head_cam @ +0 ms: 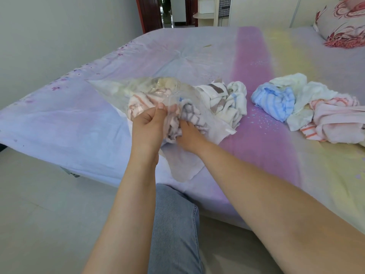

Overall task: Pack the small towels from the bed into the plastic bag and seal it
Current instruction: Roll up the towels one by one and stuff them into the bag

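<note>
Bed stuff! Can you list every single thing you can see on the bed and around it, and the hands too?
plastic bag: one, clear, on the bed's left part, mouth open toward the person, towels already inside
grey-striped towel: one, white with grey stripes, halfway into the bag's mouth
towel bundle: a few, white, brown-patched and blue-trimmed, right behind the bag
towel pile: several, blue-striped, white, pink and red-striped, loose on the bed's right part
bed: one, pastel lilac, pink and yellow sheet
pillow: one, cream with red flowers, top right corner
doorway: one, dark red frame, far wall
left hand: pinching the bag's open edge
right hand: pushing the grey-striped towel in
leg: one, blue jeans, bottom centre
</note>
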